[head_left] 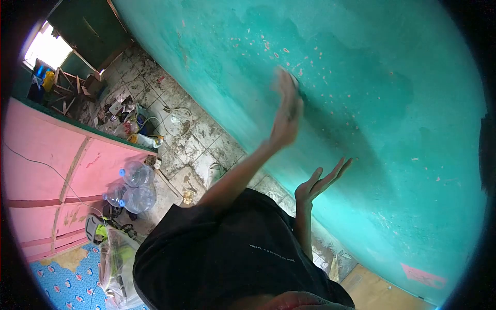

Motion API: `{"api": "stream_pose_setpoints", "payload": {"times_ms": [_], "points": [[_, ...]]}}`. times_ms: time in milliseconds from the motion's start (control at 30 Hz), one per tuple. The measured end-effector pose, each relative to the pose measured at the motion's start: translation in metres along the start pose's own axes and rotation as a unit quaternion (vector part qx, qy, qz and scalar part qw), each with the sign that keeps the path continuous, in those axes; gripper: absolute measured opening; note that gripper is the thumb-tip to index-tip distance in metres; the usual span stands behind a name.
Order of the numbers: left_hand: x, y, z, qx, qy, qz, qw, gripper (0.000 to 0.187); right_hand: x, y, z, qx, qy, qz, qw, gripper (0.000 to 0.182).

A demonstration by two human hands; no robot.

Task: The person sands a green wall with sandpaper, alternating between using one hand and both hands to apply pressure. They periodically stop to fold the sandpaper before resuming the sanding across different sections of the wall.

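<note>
Motion blurs my left hand [287, 111], which is raised over the green painted wall [248, 98]. Its fingers are bent around something with a pale edge, pressed close to the wall surface; I cannot tell what it is. Pale chipped spots and darker patches mark the paint around that hand, and a shadow falls to its right. Lower and to the right, my right hand [320, 183] is open, its fingers stretched out and its thumb apart. Nothing is in it, and in this view it overlaps the wall.
Large clear plastic bottles [138, 199] stand by a pink partition [36, 155]. Rubbish and a pale hose [178, 137] lie on the dirty tiled floor [206, 132]. A clear plastic bag [119, 268] rests on blue patterned sheeting [67, 284]. A wooden board [374, 289] lies at lower right.
</note>
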State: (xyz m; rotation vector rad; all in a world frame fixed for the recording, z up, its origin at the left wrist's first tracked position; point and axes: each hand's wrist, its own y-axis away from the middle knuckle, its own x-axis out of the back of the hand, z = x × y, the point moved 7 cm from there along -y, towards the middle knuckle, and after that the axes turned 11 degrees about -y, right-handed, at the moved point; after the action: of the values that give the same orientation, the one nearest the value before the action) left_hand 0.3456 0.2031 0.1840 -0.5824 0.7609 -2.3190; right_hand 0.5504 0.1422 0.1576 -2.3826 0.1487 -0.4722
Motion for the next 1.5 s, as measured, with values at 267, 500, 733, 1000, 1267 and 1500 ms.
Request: {"api": "stream_pose_setpoints", "payload": {"times_ms": [267, 500, 733, 1000, 1267, 1500], "points": [[0.023, -0.050, -0.016, 0.017, -0.056, 0.093, 0.994, 0.067, -0.010, 0.009, 0.004, -0.022, -0.008, -0.019, 1.000, 0.065], [0.029, -0.048, -0.049, 0.041, -0.023, 0.184, 0.982, 0.064, -0.020, -0.005, -0.010, 0.022, -0.014, -0.046, 0.999, 0.063], [0.004, -0.019, -0.040, 0.060, -0.058, 0.127, 0.988, 0.063, -0.013, -0.003, 0.007, -0.006, 0.008, -0.041, 0.999, 0.062], [0.086, -0.114, -0.108, 0.104, -0.055, 0.195, 0.974, 0.066, -0.011, -0.015, -0.001, 0.057, 0.091, -0.035, 0.994, 0.067], [-0.046, 0.020, -0.019, 0.080, -0.147, 0.100, 0.981, 0.072, 0.012, -0.010, 0.044, -0.072, 0.149, 0.006, 0.986, 0.075], [0.044, -0.077, -0.072, 0.103, -0.058, 0.199, 0.973, 0.067, 0.049, 0.003, 0.056, -0.028, 0.114, -0.036, 0.992, 0.073]]}}
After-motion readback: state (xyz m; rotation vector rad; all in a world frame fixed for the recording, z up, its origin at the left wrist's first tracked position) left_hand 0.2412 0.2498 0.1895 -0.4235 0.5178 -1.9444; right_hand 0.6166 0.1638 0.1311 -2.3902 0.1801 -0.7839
